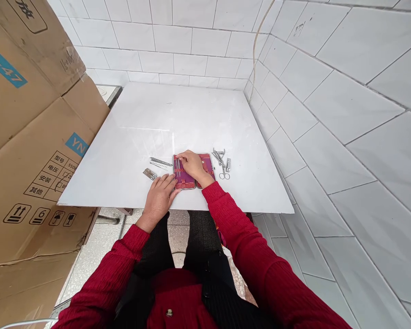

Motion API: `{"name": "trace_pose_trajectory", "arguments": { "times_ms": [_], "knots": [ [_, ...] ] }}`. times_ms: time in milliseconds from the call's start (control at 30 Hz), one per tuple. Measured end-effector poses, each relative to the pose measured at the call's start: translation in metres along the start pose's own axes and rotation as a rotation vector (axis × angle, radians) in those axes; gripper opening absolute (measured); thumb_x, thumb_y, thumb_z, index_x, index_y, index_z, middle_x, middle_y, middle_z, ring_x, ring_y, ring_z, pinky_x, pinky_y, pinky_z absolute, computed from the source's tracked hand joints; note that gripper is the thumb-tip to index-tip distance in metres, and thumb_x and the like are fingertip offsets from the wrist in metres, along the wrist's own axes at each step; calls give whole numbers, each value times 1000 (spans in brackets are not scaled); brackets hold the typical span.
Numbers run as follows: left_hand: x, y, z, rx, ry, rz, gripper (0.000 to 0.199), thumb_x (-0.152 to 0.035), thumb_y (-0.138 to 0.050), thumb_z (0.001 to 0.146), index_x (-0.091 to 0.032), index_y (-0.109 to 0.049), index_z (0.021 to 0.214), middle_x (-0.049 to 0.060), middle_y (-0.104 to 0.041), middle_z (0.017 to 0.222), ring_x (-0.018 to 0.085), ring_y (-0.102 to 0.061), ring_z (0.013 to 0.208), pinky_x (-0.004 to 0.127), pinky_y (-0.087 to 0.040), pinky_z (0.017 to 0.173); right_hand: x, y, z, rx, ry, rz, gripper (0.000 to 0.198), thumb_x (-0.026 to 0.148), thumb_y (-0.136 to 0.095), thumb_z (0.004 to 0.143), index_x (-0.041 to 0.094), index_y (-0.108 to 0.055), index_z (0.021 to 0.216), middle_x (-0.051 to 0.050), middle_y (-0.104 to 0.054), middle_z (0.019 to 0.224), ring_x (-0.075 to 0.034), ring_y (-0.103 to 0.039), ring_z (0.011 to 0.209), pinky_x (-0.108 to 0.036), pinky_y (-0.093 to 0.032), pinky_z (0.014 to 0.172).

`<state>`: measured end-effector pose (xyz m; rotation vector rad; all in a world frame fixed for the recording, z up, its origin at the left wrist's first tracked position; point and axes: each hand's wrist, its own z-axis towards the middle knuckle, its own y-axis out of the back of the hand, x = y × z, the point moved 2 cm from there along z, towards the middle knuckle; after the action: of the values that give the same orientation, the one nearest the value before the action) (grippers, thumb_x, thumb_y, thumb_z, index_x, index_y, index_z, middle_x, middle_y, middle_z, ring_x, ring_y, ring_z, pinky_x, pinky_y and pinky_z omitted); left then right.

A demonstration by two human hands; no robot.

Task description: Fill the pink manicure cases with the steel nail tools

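An open manicure case [185, 184] with purple lining and red trim lies near the table's front edge. Over its left half, my right hand [191, 164] is closed, thumb and fingertips pinched at the upper end of a slim metal manicure tool [178, 168] beside the red elastic loops. My left hand [160, 194] lies open and flat, its fingertips against the case's left edge. Left of the case are several thin metal tools [160, 161] and a nail clipper [150, 173]. To its right lie small scissors [224, 175], a nipper [219, 153] and another clipper [228, 165].
The white table [147, 109] meets tiled walls at the back and right. A large cardboard box [37, 137] stands along the left side. A thin cable [255, 50] runs down the back corner. My legs are under the front edge.
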<state>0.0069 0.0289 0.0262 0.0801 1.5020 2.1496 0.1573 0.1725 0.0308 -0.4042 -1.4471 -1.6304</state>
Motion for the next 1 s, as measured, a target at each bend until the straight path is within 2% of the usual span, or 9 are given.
{"name": "trace_pose_trajectory", "arguments": {
  "times_ms": [300,667,833,1000],
  "knots": [
    [-1,1,0,9,6,2,40,-41,-47,107,-19,-69,133,13,-64,147,33,-55,140,57,-43,117,6,-2,-3,34,-12,-110,35,5,-49,99,19,-79,109,-7,-72,109,-19,-65,104,-32,-49,98],
    [0,0,0,16,10,-7,40,-41,-48,106,-19,-68,133,14,-63,148,33,-55,141,57,-43,117,0,-7,-3,24,21,-88,36,2,-47,95,21,-77,102,-6,-70,103,-20,-63,99,-33,-49,94],
    [-1,1,0,17,11,-4,40,-42,-47,107,-20,-68,134,13,-63,148,33,-54,141,56,-42,117,1,-7,-4,19,28,-86,35,7,-47,99,21,-78,109,-7,-70,105,-21,-62,100,-34,-48,95],
    [-1,1,0,9,9,3,40,-42,-47,107,-19,-68,132,13,-64,147,33,-55,140,56,-43,117,1,-8,-6,36,15,-105,44,0,-46,94,20,-78,116,-7,-68,104,-21,-62,99,-32,-48,93]
  ]
}}
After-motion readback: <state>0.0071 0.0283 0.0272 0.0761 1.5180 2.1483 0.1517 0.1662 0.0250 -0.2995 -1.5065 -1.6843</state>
